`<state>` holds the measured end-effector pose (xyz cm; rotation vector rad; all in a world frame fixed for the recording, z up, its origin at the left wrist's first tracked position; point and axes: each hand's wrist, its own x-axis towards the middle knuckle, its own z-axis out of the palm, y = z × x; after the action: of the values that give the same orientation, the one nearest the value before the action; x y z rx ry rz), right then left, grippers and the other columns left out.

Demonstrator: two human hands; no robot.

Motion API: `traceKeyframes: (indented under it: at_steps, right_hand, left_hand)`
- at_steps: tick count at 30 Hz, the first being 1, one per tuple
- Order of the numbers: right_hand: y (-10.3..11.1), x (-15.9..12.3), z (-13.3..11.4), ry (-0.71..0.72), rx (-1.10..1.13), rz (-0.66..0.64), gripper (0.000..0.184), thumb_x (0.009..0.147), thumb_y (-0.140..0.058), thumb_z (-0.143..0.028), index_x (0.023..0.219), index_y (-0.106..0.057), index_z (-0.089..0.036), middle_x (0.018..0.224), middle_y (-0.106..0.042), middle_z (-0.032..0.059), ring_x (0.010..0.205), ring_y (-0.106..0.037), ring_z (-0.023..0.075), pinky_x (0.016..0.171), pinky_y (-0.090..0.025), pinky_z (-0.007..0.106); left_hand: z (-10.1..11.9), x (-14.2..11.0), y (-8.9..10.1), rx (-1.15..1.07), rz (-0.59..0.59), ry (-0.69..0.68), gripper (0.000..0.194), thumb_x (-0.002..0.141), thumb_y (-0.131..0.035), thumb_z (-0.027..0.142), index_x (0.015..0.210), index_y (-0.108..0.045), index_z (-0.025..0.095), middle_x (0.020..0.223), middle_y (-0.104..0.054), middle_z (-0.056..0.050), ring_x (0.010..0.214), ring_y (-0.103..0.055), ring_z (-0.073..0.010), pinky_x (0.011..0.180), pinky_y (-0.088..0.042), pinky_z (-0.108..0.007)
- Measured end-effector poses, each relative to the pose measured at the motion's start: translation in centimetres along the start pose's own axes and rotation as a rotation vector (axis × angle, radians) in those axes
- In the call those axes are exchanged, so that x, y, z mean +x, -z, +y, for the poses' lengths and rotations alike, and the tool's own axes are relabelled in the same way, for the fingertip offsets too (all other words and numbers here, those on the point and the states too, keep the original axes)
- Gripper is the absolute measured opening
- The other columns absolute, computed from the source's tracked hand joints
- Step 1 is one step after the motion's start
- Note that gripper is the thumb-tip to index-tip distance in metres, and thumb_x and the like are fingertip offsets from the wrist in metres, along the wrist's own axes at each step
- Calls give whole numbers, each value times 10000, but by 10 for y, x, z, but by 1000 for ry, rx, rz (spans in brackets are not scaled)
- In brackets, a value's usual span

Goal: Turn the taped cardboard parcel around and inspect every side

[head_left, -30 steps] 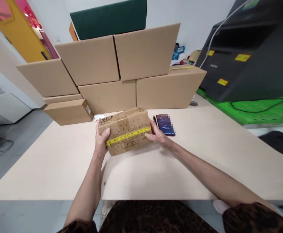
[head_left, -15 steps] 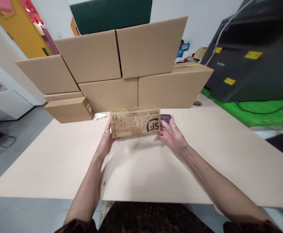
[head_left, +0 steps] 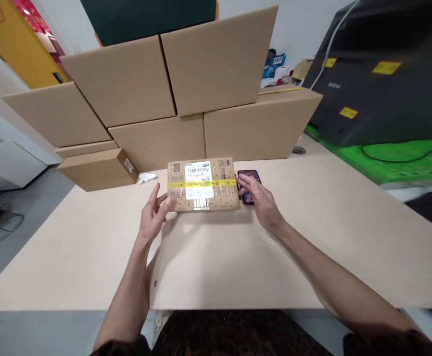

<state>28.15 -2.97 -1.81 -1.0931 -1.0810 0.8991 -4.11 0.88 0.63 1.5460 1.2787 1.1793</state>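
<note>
A small cardboard box (head_left: 223,200) is between my hands above the table, its broad face turned toward me. The face carries a white shipping label (head_left: 198,173) and a band of yellow printed tape. My left hand (head_left: 153,215) supports its left end, thumb at the near corner and index finger raised off it. At the right end, my right hand (head_left: 264,203) presses with its fingertips, the fingers stretched forward. Partly under that hand, a dark smartphone (head_left: 252,174) lies on the table.
Large cardboard boxes (head_left: 223,64) are stacked across the back of the pale table (head_left: 90,257), a dark green box (head_left: 152,17) on top. A smaller carton (head_left: 93,170) and crumpled white paper (head_left: 147,177) are at left. A big black case (head_left: 382,99) stands right on green material (head_left: 397,163).
The small box has turned from its narrow logo side to its labelled broad face. My left hand's fingers have loosened and my right hand has shifted, showing more of the smartphone.
</note>
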Motion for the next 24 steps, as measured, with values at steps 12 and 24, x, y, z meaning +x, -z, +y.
traceKeyframes:
  at_steps: [12,24]
  right_hand:
    - [0,-8,-23,-25,60,-13,722,962,-506,-775,1536,-549,-339,1511,-703,81,1439,-619,375,1158,-476,623]
    - [-12,-20,-1,-82,40,-184,657,985,-533,-754,1455,-673,-317,1565,-651,60,1338,-646,344,1037,-560,530]
  left_hand:
    - [6,-7,-7,-450,-42,-241,1061,749,-910,618,1660,-425,374,1681,-514,-111,1612,-396,-397,1314,-358,-538]
    - [23,-10,-13,-571,182,-310,747,803,-852,634,1481,-608,439,1701,-484,-9,1679,-270,-347,1337,-338,-504]
